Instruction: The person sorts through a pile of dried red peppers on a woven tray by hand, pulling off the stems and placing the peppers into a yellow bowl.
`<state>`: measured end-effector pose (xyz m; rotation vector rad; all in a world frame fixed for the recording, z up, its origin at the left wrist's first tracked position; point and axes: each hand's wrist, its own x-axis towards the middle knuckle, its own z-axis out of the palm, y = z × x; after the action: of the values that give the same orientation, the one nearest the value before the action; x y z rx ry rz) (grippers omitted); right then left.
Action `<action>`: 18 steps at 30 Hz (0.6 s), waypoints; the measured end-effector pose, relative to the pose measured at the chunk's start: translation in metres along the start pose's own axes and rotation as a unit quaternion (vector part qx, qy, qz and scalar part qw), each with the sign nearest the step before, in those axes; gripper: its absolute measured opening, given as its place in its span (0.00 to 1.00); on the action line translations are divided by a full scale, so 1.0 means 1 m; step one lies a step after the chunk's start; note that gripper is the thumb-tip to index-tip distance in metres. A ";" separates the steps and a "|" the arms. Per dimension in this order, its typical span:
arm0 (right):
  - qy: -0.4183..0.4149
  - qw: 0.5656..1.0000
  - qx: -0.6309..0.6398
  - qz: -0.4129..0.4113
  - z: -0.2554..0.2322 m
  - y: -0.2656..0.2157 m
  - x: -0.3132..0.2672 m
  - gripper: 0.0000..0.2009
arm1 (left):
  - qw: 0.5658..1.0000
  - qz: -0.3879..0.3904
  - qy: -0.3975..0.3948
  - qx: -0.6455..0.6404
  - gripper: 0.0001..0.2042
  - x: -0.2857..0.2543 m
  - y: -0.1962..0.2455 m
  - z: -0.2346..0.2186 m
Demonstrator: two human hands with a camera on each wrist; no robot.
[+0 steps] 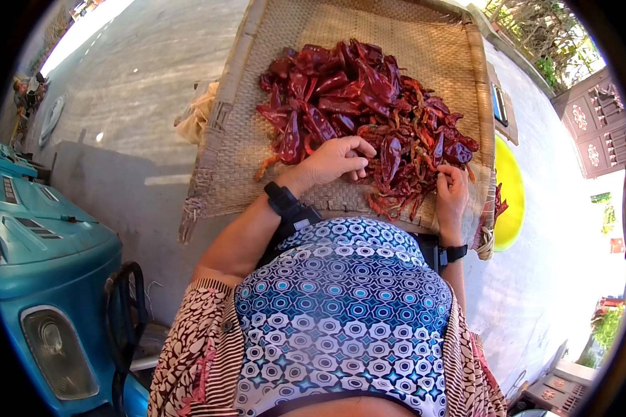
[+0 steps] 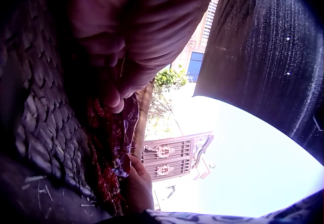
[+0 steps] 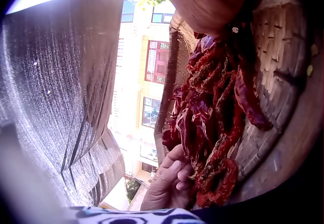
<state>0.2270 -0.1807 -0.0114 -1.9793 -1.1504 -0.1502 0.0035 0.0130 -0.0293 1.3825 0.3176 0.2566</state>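
A heap of dried red chili peppers [image 1: 341, 90] lies on a woven mat [image 1: 247, 90], shiny broad pods at the left and thinner, wrinkled ones at the right. My left hand [image 1: 334, 161] is bent over the near edge of the heap, fingers loosely curled and no pepper visible in them. Farther right, my right hand [image 1: 453, 191] pinches a dried chili pepper at the pile's near right side, thumb and index finger together. Wrinkled peppers [image 3: 217, 97] fill the space between both hands in the right wrist view. The left palm [image 2: 147, 26] hides part of the peppers in the left wrist view.
The mat has a raised wooden rim [image 1: 483, 83]. A yellow round basin [image 1: 509, 201] with some red peppers is at the right. A teal vehicle [image 1: 55, 257] stands at the left, a tan cloth [image 1: 200, 115] beside the mat. Concrete floor [image 1: 146, 90] surrounds it.
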 end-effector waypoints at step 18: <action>0.009 1.000 0.005 0.004 0.001 0.000 -0.001 0.05 | 1.000 0.001 0.007 0.000 0.12 -0.002 0.004 0.002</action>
<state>0.2267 -0.1806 -0.0124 -1.9702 -1.1296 -0.1570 0.0030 0.0109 -0.0248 1.3823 0.3277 0.2681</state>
